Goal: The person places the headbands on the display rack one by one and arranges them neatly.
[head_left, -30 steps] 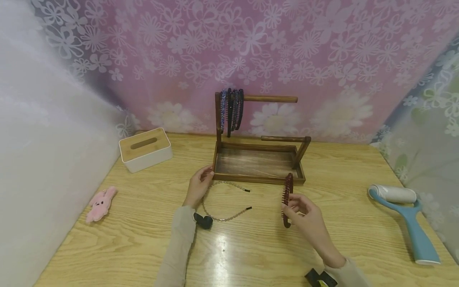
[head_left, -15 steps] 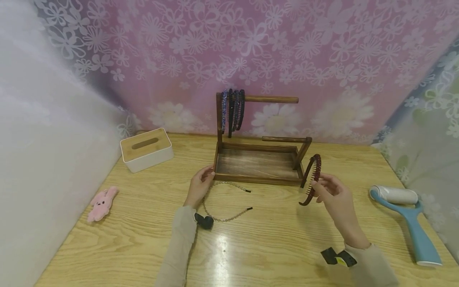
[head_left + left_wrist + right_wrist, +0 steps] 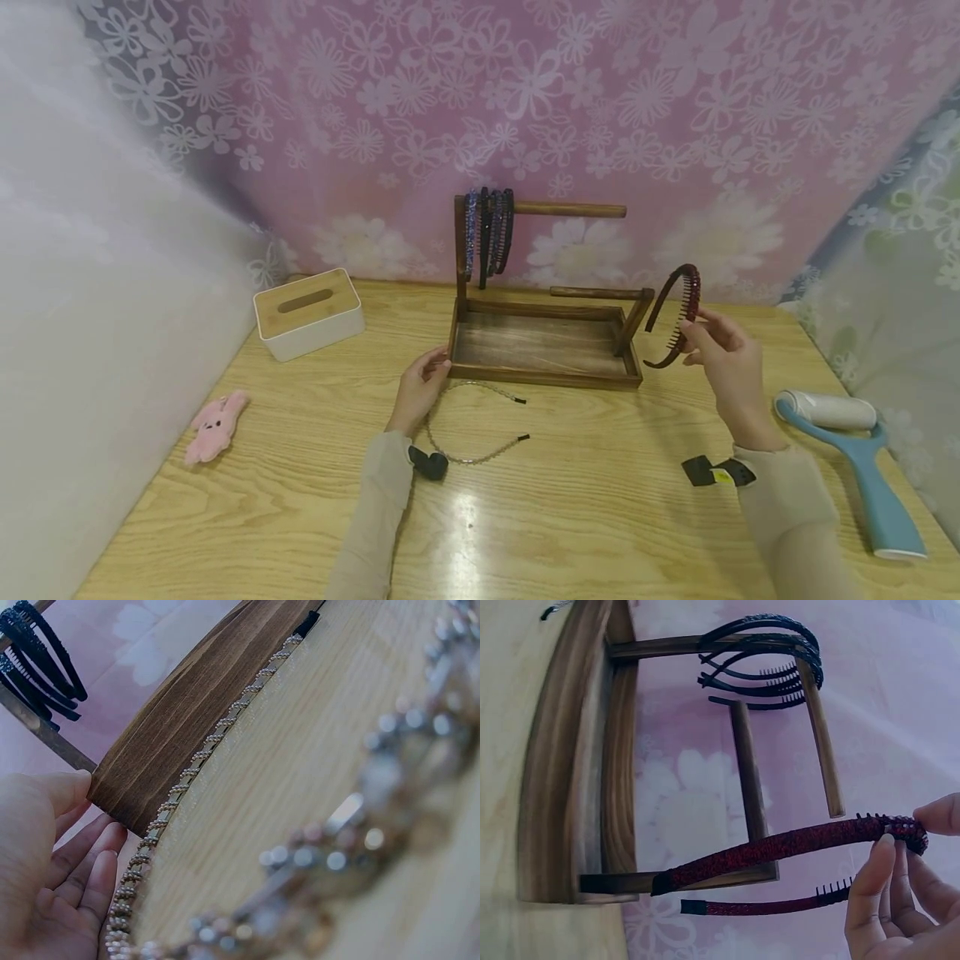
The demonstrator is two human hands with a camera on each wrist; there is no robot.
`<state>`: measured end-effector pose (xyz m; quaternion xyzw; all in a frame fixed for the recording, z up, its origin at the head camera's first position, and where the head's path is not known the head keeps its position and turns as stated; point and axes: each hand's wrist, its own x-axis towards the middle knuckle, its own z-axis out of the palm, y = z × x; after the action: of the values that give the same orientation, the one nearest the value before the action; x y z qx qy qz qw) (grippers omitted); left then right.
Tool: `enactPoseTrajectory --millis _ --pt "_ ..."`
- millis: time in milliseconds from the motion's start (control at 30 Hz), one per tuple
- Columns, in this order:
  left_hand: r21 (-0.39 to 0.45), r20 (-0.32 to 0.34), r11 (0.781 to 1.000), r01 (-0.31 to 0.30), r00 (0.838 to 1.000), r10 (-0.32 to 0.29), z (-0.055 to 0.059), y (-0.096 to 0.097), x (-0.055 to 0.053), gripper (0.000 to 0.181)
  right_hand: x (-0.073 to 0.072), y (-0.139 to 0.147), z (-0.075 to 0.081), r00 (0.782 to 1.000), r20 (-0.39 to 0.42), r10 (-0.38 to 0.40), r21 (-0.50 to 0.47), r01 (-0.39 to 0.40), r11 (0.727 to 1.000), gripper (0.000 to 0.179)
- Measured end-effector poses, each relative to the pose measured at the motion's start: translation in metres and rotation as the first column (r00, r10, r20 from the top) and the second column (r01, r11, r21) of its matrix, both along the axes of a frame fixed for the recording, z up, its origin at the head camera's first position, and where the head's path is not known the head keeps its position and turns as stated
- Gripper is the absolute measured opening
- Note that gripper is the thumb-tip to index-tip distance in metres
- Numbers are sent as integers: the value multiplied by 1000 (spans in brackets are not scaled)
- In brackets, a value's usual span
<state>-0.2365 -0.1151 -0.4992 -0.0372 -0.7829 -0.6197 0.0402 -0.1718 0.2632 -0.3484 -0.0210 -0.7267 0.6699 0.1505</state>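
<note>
Beside the stand's right end, my right hand pinches a dark red toothed headband near its curved top, holding it raised with its ends pointing left. My left hand holds the front left corner of the dark wooden headband stand, thumb at the corner and fingers along the end. Several dark and blue glittery headbands hang on the stand's upper rod near its post. A thin beaded headband lies on the table right beside my left hand; its beads show in the left wrist view.
The stand's lower rod points left from a short right post. A white tissue box with a wooden lid and a pink plush toy are at left. A blue lint roller lies at right. A flowered curtain hangs behind.
My right hand has carried the red headband rightward, up and back, from in front of the stand to beside its right end, turning it. My left hand has stayed at the corner.
</note>
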Motion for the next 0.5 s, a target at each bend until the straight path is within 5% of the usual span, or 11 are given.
enactPoseTrajectory --millis 500 --pt "-1 -1 1000 -5 1000 5 0 0 -1 37 -45 -18 37 999 -28 40 -39 -41 998 32"
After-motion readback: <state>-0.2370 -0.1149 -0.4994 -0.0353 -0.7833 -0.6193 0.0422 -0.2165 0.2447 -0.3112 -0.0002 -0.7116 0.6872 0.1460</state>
